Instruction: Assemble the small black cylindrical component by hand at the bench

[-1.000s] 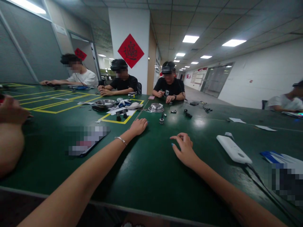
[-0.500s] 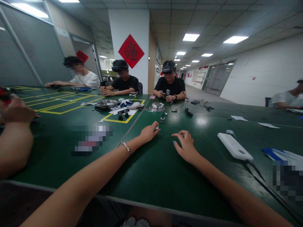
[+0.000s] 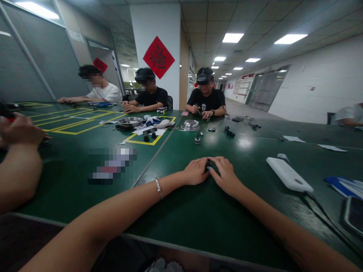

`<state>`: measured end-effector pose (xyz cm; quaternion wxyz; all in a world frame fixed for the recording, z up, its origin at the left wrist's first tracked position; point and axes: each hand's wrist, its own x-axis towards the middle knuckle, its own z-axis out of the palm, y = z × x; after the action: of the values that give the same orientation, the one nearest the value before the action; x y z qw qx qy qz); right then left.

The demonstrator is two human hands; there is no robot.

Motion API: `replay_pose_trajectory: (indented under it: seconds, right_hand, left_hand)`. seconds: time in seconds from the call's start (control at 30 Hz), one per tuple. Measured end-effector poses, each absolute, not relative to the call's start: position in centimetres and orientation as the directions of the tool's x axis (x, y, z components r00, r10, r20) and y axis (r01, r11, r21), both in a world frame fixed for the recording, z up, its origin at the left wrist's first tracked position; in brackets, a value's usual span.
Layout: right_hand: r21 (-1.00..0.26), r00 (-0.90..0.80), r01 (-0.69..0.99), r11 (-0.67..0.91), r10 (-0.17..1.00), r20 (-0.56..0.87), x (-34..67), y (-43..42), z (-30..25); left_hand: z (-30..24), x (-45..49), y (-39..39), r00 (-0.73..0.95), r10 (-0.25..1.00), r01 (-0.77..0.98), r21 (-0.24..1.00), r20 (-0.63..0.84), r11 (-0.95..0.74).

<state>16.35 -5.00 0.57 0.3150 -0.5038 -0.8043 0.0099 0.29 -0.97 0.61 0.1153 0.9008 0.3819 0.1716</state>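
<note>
My left hand [image 3: 195, 172] and my right hand [image 3: 226, 174] meet on the green table [image 3: 181, 211], a little ahead of me. Their fingertips touch, and a small dark part [image 3: 209, 163] shows between them. The fingers of both hands are curled and pinched around that part. A thin bracelet [image 3: 158, 187] sits on my left wrist. Both forearms lie across the table's near edge. Most of the part is hidden by the fingers.
A small metal cylinder [image 3: 197, 140] and a metal bowl [image 3: 190, 125] lie beyond my hands. A white device [image 3: 289, 175] with a black cable is on the right, and a phone [image 3: 354, 214] sits beyond it. Another person's arm [image 3: 17, 162] rests at the left. Three people sit across the table.
My left hand drew back from the far middle of the table toward me and to the right, joining the right hand. A small part was at its fingertips half a second ago.
</note>
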Motion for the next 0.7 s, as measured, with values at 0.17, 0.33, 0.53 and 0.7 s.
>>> replay_pose_trajectory:
  seconds: [0.17, 0.33, 0.53, 0.7]
  right_hand:
    - [-0.34, -0.262, 0.796, 0.5, 0.792, 0.551, 16.7, -4.64, 0.82]
    - [-0.391, -0.231, 0.774, 0.498, 0.797, 0.559, 16.96, -4.46, 1.27]
    - [-0.421, -0.195, 0.745, 0.517, 0.772, 0.605, 16.71, -4.58, 1.35]
    - [-0.547, -0.066, 0.687, 0.477, 0.792, 0.607, 17.15, -4.32, 1.54]
  left_hand:
    - [0.35, 0.24, -0.74, 0.699, 0.663, 0.568, 0.356, 0.268, -0.742]
    - [0.81, 0.22, -0.56, 0.716, 0.632, 0.531, 0.356, 0.297, -0.769]
    - [0.82, 0.27, -0.28, 0.632, 0.707, 0.579, 0.413, 0.318, -0.703]
    - [0.73, 0.1, -0.17, 0.467, 0.825, 0.637, 0.526, 0.317, -0.563]
